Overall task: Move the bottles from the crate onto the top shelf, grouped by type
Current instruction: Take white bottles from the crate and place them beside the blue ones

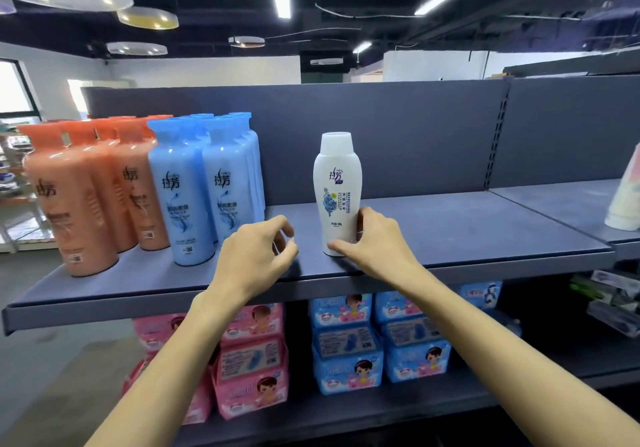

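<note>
Broadly, the top shelf [450, 225] carries everything that matters here, a dark board running across the view at about chest height. At its left end the orange bottles [79, 204] stand packed in rows. Just beside them the blue bottles [194, 197] form their own block, so each colour keeps to itself, which is the grouping the task asks for. The white bottle [337, 183] stands upright and alone near the shelf's front edge, well apart to the right of the blue block. It was likely set there to begin a third group where more of its kind could follow. The crate is not in view.

The right hand [377, 238] reaches up on a stretched arm and grips the white bottle low at its base, thumb across the front and fingers round the right side, probably steadying or squaring it. The left hand [256, 256] hovers over the front edge between the blue block and the white bottle, fingers loosely curled, holding nothing I can make out.
</note>
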{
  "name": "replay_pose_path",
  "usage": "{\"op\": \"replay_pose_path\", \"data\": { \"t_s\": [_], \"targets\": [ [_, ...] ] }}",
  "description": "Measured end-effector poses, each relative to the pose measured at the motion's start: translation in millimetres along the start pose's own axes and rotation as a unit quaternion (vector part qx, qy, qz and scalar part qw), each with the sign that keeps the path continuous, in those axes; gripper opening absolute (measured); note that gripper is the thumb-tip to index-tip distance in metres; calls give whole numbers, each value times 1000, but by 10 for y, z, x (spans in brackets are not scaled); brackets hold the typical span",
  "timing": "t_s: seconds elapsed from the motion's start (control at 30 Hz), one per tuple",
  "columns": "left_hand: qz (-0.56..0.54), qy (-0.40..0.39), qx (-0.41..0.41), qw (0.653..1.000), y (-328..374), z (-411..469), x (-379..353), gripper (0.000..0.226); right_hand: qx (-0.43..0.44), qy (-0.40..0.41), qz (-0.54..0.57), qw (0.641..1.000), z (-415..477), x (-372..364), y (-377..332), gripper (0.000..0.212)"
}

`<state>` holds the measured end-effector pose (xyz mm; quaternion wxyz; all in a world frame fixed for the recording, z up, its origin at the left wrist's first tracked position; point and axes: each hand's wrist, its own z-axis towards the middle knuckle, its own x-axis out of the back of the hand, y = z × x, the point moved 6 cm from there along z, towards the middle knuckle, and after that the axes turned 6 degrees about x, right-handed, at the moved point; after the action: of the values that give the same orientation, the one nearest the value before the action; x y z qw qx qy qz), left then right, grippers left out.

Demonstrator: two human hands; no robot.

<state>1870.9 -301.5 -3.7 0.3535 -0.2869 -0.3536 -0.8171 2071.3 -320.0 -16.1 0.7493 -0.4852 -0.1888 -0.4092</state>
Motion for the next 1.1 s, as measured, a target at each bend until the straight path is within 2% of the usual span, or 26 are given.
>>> {"op": "replay_pose_path", "data": {
  "t_s": [0.13,0.27,0.6,1.1],
  "targets": [
    [5,9,-1,1000,-45,25,-16,5,-8,32,-39,999,59,-10,-40,58],
    [5,16,-5,1000,-55,57,-45,6,-19,40,-29,999,152,-44,-34,59],
    [9,15,4,1000,-116,110,-143,7,-13,-3,-16,1000,489,-226,-16,55],
    [72,64,-51,994,37,340,-214,9,15,-49,31,998,1321,-723,31,53]
  ]
}}
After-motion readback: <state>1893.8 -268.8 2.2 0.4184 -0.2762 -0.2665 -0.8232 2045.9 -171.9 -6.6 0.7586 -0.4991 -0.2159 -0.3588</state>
